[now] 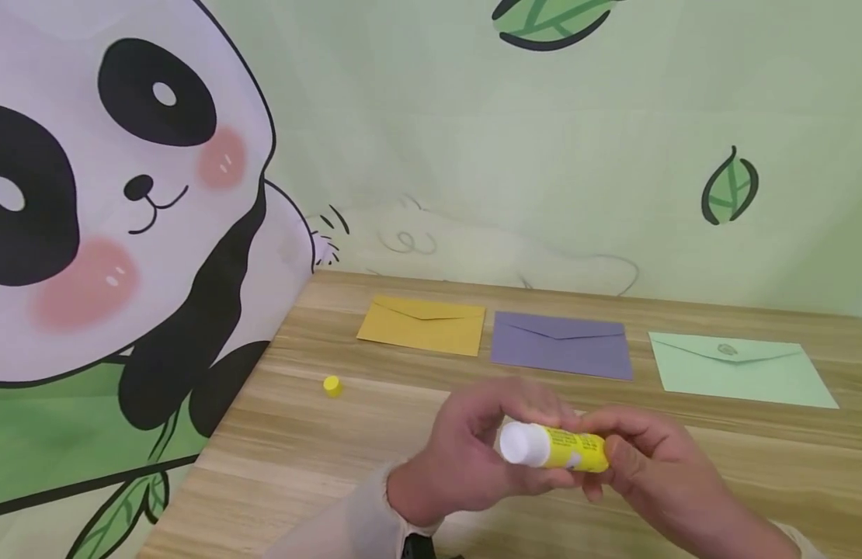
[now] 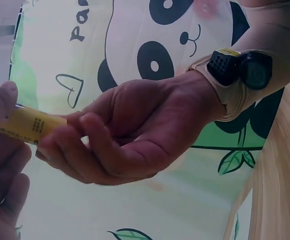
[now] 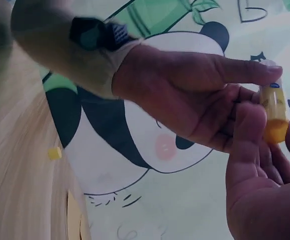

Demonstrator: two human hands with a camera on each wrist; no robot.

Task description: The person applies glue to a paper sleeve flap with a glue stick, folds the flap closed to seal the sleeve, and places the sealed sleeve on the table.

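Observation:
A glue stick (image 1: 560, 446) with a white end and a yellow printed label lies sideways between both hands, above the front of the table. My left hand (image 1: 462, 458) holds the tube along its middle, thumb on the far side and fingers underneath, with the white end sticking out to the left. At the yellow end, my right hand (image 1: 672, 470) pinches the tube between thumb and fingers. The right wrist view shows the left thumb lying along the pale end of the glue stick (image 3: 273, 102). A small yellow cap (image 1: 332, 386) sits on the table to the left.
Along the back of the wooden table (image 1: 277, 435) lie a yellow envelope (image 1: 424, 330), a purple envelope (image 1: 560, 349) and a pale green envelope (image 1: 738, 373), flaps up. A curtain printed with a panda (image 1: 214, 210) and leaves hangs behind and at the left.

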